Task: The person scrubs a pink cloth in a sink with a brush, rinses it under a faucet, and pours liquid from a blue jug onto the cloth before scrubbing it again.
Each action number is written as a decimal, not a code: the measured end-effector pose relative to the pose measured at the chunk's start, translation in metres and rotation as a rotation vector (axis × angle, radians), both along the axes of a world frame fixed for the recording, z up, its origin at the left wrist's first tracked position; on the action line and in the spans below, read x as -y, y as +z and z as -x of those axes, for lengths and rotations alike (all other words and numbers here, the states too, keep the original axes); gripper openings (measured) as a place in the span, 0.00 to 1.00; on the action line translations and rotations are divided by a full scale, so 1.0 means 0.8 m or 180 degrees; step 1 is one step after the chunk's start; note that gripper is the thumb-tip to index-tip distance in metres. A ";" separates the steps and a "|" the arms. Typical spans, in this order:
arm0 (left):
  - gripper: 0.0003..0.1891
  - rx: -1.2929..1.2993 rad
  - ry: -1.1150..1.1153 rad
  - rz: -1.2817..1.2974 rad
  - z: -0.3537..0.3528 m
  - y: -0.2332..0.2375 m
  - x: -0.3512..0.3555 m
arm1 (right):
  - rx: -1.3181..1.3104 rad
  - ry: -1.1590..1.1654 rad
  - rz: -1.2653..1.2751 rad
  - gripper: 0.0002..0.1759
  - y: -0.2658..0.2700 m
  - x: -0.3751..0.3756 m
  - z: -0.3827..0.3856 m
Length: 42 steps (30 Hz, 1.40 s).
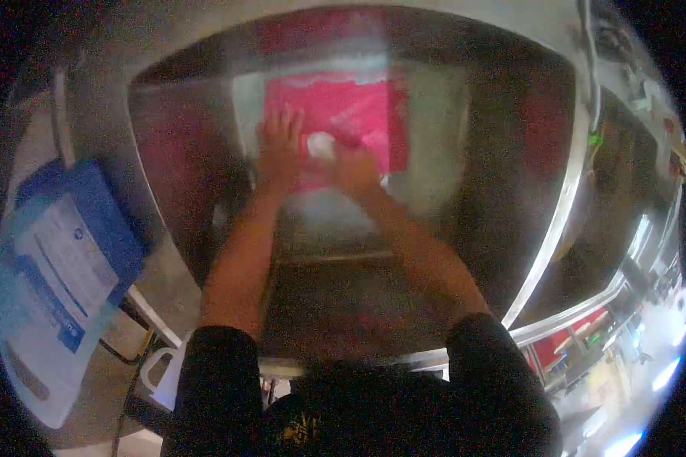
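Observation:
A bright pink sheet or cloth (343,103) lies on a pale surface at the upper middle, its texture blurred. My left hand (283,137) rests on its left part with the fingers spread. Over the lower right part of the pink piece is my right hand (352,169), smeared by motion. A small white roundish object (321,145) shows between the two hands, right beside the fingers of my right hand. Whether those fingers grip it cannot be made out.
A metal rim (560,221) curves around the dark work area. At the left stands a blue and white printed container or bag (84,251), with a white handle (154,373) below it. Blurred red and green items lie at the lower right.

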<state>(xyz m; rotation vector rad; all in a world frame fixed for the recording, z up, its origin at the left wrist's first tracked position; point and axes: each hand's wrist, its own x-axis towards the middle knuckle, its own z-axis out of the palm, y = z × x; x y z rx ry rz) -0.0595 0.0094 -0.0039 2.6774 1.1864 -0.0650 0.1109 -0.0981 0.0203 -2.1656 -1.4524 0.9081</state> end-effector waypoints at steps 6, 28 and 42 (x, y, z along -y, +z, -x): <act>0.71 -0.0657 0.0391 0.0777 -0.016 0.102 -0.012 | 0.1204 0.0762 0.0837 0.35 0.033 -0.028 -0.147; 0.68 -0.1934 0.0772 0.1168 -0.039 0.126 -0.047 | 0.0948 0.0584 0.0610 0.33 -0.005 -0.011 -0.050; 0.64 -0.1155 0.0622 0.0334 -0.015 0.089 -0.023 | 0.1054 0.0768 0.0148 0.34 0.040 -0.087 -0.044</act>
